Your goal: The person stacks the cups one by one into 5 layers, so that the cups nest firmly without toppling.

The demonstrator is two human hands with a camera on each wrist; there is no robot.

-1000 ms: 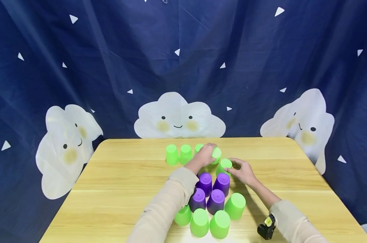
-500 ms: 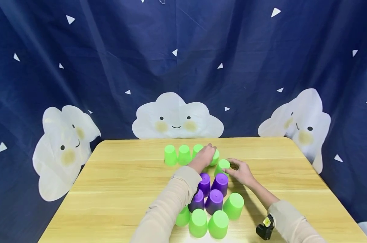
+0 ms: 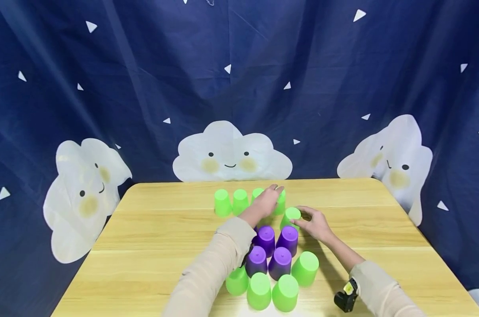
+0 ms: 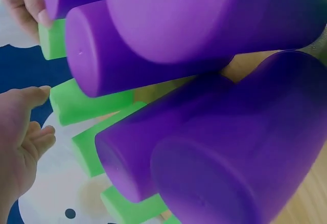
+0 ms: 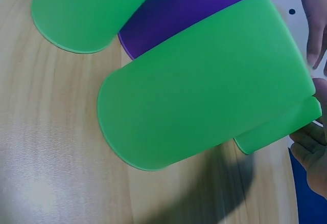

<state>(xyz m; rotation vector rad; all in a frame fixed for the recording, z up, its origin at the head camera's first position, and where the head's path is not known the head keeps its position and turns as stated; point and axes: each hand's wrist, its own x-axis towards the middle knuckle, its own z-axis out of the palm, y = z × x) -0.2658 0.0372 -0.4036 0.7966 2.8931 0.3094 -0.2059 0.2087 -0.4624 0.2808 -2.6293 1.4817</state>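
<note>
Since half a second ago the rear row's end green cup (image 3: 280, 205) has shifted slightly toward 12 o'clock, and the left hand (image 3: 265, 201) has moved a touch toward 9 o'clock. Its digits look slightly parted and unclenched, with one tip against or very near that cup; contact is hard to confirm. The right hand (image 3: 315, 223) stays put, pinching another green cup (image 3: 290, 215) between thumb and fingers, at about 1 o'clock from the purple cups (image 3: 280, 263). The left hand covers much of the row's third green cup (image 3: 257, 193); the left sleeve (image 3: 219, 264) conceals part of a purple one. In the right wrist view, the frame edge crops both hands.
</note>
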